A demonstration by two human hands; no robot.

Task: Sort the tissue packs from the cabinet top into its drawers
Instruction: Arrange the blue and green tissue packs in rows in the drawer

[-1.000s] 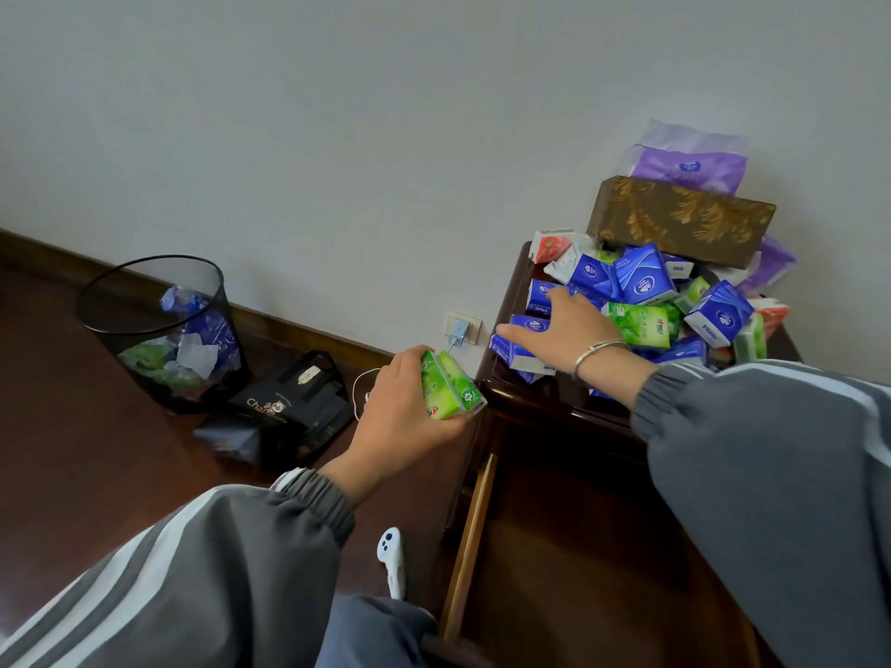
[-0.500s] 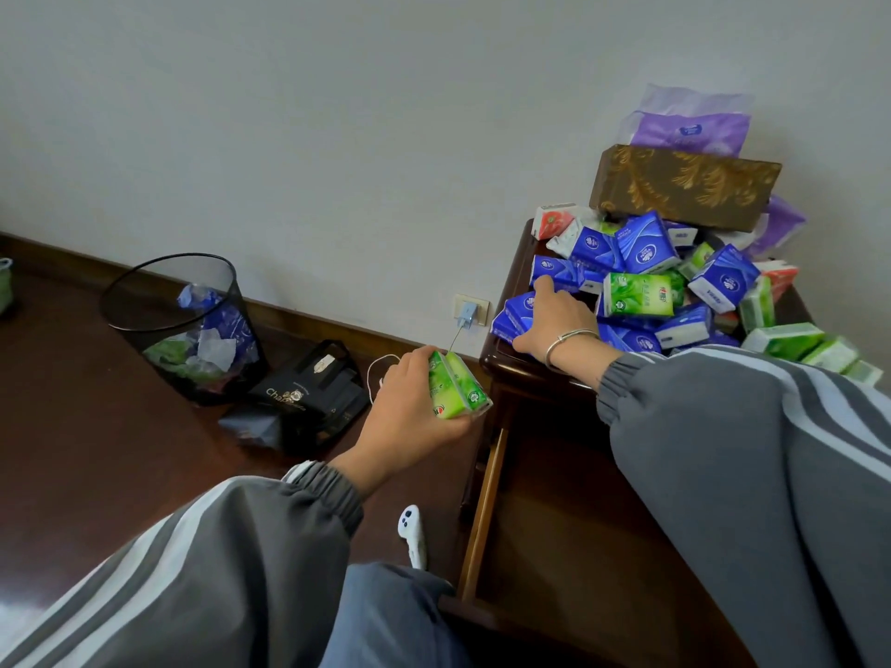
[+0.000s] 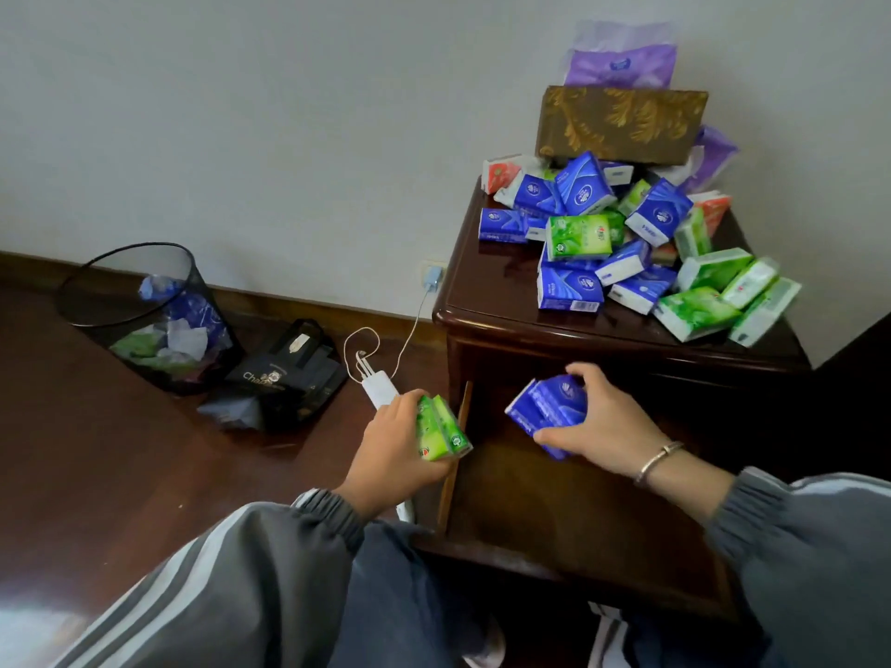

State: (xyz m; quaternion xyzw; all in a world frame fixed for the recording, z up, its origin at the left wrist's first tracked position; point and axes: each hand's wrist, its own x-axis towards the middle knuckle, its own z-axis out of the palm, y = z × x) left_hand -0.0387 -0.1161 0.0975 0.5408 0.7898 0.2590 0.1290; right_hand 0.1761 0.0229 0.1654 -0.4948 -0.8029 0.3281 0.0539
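the left hand point(image 3: 393, 453) is wrapped around two green tissue packs point(image 3: 441, 429), holding them just at the left edge of the open drawer point(image 3: 554, 503), over the drawer's side rail. the right hand point(image 3: 600, 426) grips a small bunch of blue tissue packs point(image 3: 547, 409) above the drawer's dark interior, fingers curled over the top and thumb under the near side; a metal bracelet point(image 3: 658, 460) sits on that wrist. the drawer is pulled out toward the near side from the dark wooden cabinet point(image 3: 482, 301). on the cabinet top, far and to the right, lies a loose pile of tissue packs point(image 3: 627, 248) in blue, green and a few red-white ones, some spilling toward the right edge. behind the pile a brown and gold tissue box point(image 3: 619, 125) rests on top, with a purple tissue bag point(image 3: 619, 65) against the wall. to the left on the floor stand a black mesh waste bin point(image 3: 144, 320) with crumpled wrappers inside, a black paper bag point(image 3: 289, 373) lying beside it, and a white charger cable point(image 3: 405, 330) running from the wall socket to a white device point(image 3: 381, 390) near the left hand. grey sleeves with white stripes fill the near foreground.
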